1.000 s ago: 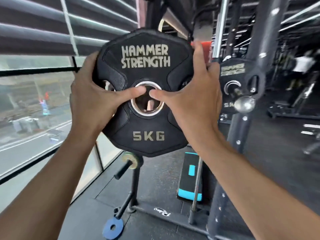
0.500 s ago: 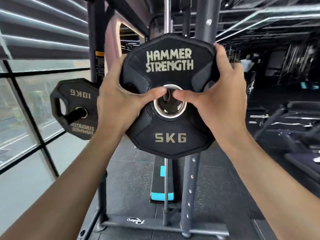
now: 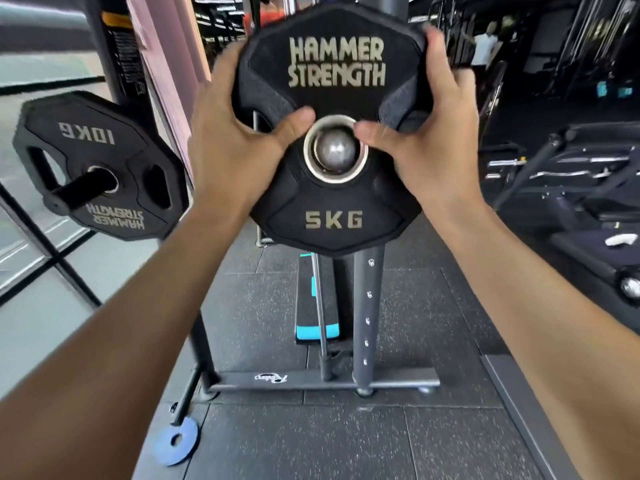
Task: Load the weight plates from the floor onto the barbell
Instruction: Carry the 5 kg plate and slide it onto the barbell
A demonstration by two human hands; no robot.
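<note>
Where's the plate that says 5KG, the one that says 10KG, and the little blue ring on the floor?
5KG plate (image 3: pixel 334 220): head view, on its lower face by the 5KG lettering.
10KG plate (image 3: pixel 86 133): head view, on its upper face by the upside-down lettering.
Blue ring (image 3: pixel 188 429): head view, on its flat upper band.

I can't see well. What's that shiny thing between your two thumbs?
Head view: the barbell's rounded steel end, showing through the black 5 kg plate's metal-ringed hole.

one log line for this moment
hands: left hand, right hand grip 5kg plate | bore over bar end | 10kg plate on peg
</note>
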